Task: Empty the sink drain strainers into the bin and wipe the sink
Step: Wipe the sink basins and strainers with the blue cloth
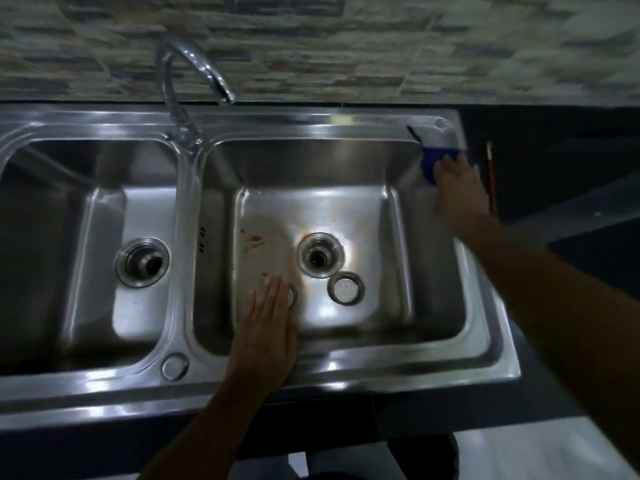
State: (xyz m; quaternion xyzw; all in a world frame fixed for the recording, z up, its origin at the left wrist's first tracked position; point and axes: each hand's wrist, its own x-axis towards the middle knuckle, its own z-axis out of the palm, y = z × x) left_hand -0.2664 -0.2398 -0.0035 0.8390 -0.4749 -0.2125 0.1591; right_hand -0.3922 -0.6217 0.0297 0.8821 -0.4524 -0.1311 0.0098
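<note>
A steel double sink (346,372) fills the head view. In the right basin the drain (320,255) stands open, and a round strainer (345,287) lies on the basin floor beside it. Orange-brown stains (256,244) smear the floor left of the drain. My left hand (268,327) rests flat, fingers together, on the basin's front left, partly covering a second round strainer (293,294). My right hand (459,192) presses a blue cloth (431,161) against the sink's back right rim. The left basin's drain (142,261) has a stopper in it.
A chrome tap (194,71) arches over the divider between the basins. A thin red and white stick (491,178) lies on the dark counter right of the sink. A stone-pattern tiled wall (346,46) runs behind. Pale floor (519,452) shows below the counter edge.
</note>
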